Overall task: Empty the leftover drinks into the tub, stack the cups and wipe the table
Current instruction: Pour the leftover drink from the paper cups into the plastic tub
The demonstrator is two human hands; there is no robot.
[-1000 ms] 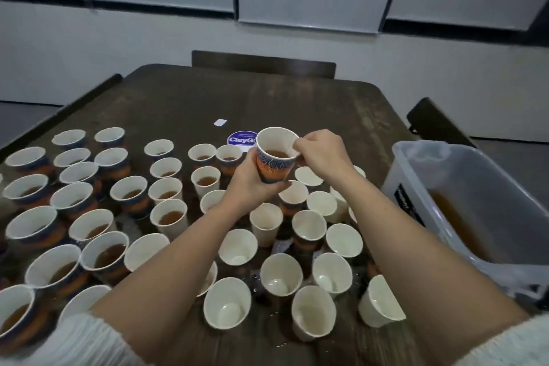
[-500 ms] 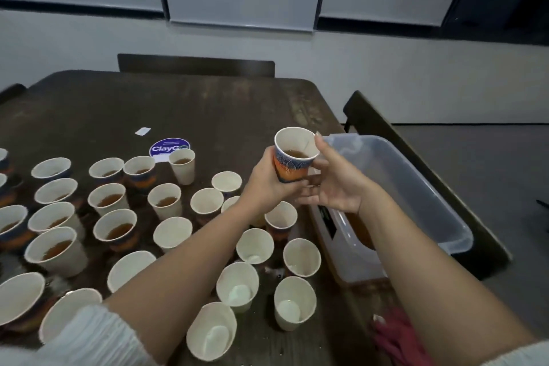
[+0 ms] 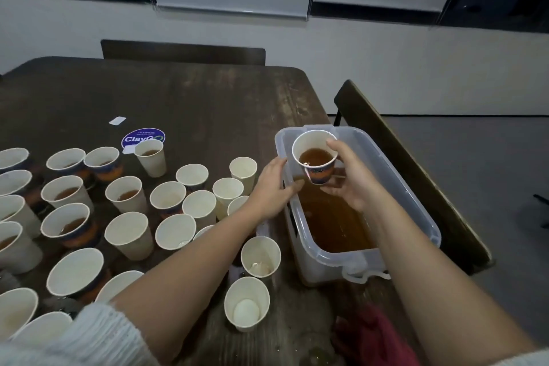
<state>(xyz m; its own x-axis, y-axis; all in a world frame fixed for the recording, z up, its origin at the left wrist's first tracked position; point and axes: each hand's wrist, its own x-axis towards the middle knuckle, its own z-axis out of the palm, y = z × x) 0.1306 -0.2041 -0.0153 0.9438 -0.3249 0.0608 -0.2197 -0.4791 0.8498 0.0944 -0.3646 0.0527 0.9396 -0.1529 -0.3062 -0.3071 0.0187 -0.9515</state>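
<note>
Dark red cloth [image 3: 371,333], crumpled, lay nearest at five o'clock on the worn dark wooden table [image 3: 208,104], untouched and, by judgement, waiting for the wiping step. Just beyond it, at six o'clock, stood two empty white paper cups [image 3: 247,307], with many more of the same crowding nine o'clock, several holding brown drink. At three o'clock sat the clear plastic tub [image 3: 421,217], part-filled with brown liquid. The left hand [image 3: 271,187] lay against the tub's near wall with fingers relaxed and spread, gripping nothing. The right hand [image 3: 352,180] was curled round a blue-and-orange patterned paper cup [image 3: 316,160], held upright over the tub's far end at one o'clock and part-full of tea-coloured drink. The emptying step seemed in hand. The next move would call for tipping that cup over the tub, low enough to avoid splashing. Farther off, at eleven o'clock, a round blue sticker [image 3: 142,137] showed on the table.
</note>
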